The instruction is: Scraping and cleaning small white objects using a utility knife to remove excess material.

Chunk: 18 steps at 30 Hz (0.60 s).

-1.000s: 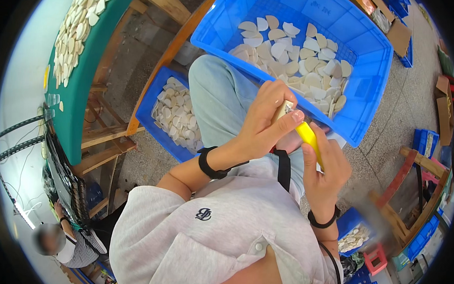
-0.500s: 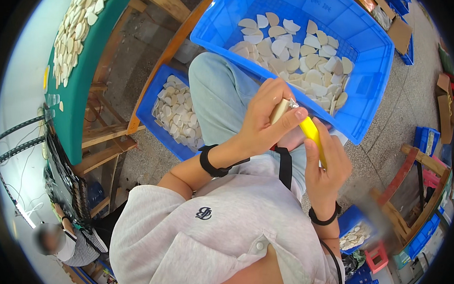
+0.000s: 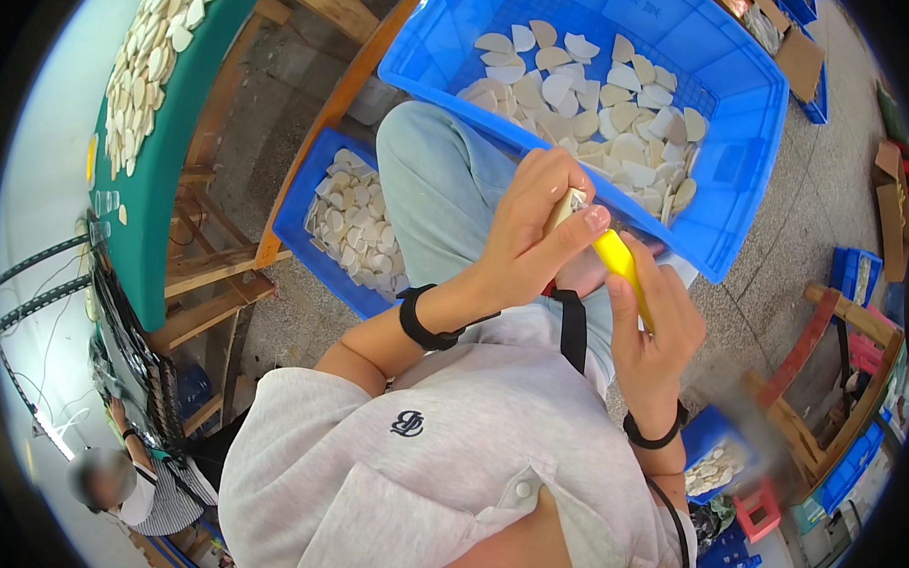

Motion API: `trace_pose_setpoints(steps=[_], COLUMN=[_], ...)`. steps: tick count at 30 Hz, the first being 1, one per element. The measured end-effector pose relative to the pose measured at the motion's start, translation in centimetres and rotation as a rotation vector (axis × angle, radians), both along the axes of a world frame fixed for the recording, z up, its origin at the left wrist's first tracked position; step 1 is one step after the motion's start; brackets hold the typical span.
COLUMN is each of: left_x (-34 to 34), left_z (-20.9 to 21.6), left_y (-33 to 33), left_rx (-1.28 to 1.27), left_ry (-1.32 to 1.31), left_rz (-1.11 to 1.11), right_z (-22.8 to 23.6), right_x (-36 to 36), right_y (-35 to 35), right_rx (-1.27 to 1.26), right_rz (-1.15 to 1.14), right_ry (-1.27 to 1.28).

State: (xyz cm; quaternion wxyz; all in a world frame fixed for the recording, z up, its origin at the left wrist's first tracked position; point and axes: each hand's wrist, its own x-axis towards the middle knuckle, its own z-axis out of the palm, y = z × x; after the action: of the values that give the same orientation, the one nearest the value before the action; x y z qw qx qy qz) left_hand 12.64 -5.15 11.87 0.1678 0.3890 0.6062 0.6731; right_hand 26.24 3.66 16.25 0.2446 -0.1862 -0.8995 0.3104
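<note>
My left hand (image 3: 529, 227) is closed on a pale cream piece (image 3: 561, 210), which is mostly covered by the fingers. The thumb points toward a small shiny metal part beside the piece. A yellow-handled tool (image 3: 625, 268) is gripped in my right hand (image 3: 663, 326), its front end against the left thumb. Its working tip is hidden, so I cannot tell its exact kind. Both hands are held over my lap, just on the near side of a large blue bin (image 3: 727, 228) that contains many flat, half-round cream pieces (image 3: 620, 120).
A smaller blue bin (image 3: 295, 203) of cream pieces sits left of my knee. More pieces (image 3: 146, 83) are heaped on a green-topped table (image 3: 185, 104) at far left. A person (image 3: 152, 494) is at lower left. Wooden frames and a pink-red stool (image 3: 757, 512) stand to the right.
The left hand and the cream piece have shifted and tilted slightly, with the left thumb a little lower on the piece. The right hand has barely moved and keeps its grip on the yellow-handled tool.
</note>
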Motion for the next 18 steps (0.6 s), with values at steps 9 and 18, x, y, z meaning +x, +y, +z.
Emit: trace_pose_setpoints(steps=[9,18], left_x=[-0.4,-0.4], left_z=[-0.2,1.6], left_y=[0.0,0.4], left_rx=[-0.048,0.100], left_ry=[0.116,-0.954], left_rz=[0.039,-0.201], right_z=[0.0,-0.1], right_x=[-0.2,0.1], right_y=[0.0,0.9], right_rx=[0.059,-0.139], right_rz=[-0.037,-0.169], right_ry=[-0.031,0.065])
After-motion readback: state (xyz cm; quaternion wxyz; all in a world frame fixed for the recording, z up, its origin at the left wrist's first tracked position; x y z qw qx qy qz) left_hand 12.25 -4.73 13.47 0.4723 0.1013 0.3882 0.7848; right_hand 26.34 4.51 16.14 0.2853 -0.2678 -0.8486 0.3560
